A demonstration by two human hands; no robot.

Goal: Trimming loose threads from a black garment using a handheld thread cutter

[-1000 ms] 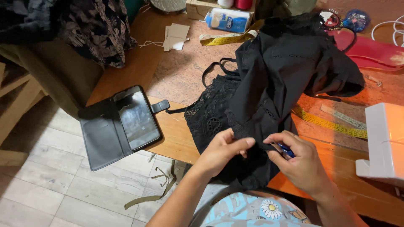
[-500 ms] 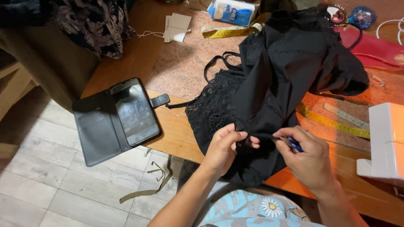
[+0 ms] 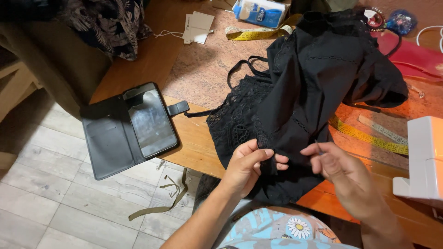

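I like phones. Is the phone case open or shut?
Open. The black phone case lies spread flat on the table, its flap folded out and the dark screen showing.

The black garment (image 3: 318, 87) heaps across the middle of the wooden table (image 3: 134, 69) and hangs over its near edge, where the left hand (image 3: 249, 166) pinches its hem and the right hand (image 3: 337, 168) hovers just beside, leaving only a narrow gap between them. To the left, an open phone case (image 3: 131, 127) juts over the table edge, with bare wood between it and the garment; to the right, a white sewing machine (image 3: 422, 159) and a yellow tape measure (image 3: 369, 136) close in. Behind the case, a bare strip of table runs back to the paper tags (image 3: 198, 27).
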